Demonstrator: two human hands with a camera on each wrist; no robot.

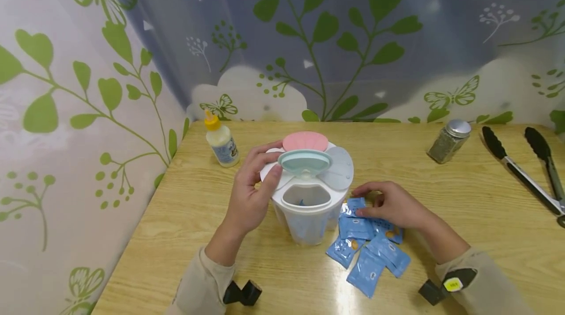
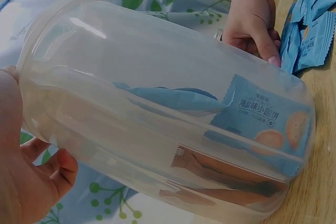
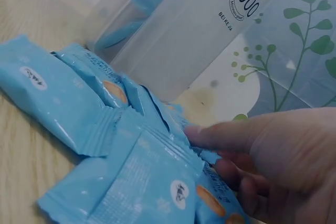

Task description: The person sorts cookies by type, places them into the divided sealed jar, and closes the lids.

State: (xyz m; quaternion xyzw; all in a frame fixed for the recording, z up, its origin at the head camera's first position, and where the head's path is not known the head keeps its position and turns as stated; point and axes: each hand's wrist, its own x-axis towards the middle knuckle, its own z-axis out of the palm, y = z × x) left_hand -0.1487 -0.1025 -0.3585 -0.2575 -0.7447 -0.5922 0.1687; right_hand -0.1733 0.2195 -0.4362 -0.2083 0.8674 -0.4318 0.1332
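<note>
A clear plastic container (image 1: 309, 222) with a white lid stands mid-table; its pale green flap (image 1: 305, 162) is raised over an opening. My left hand (image 1: 252, 192) grips the lid's left edge. Inside, the left wrist view shows blue packets (image 2: 262, 124) and brown packets (image 2: 226, 174). Right of the container lies a pile of blue packets (image 1: 368, 266) (image 3: 58, 98). My right hand (image 1: 397, 207) (image 3: 283, 156) has thumb and fingers at a packet on the pile's far side; the fingertips are partly hidden in the right wrist view.
A bottle with a yellow cap (image 1: 222, 143) stands at the back left. At the back right are a glass jar with a metal lid (image 1: 449, 141) and black-tipped tongs (image 1: 529, 180). A patterned curtain (image 1: 353, 60) hangs behind the wooden table (image 1: 176, 236).
</note>
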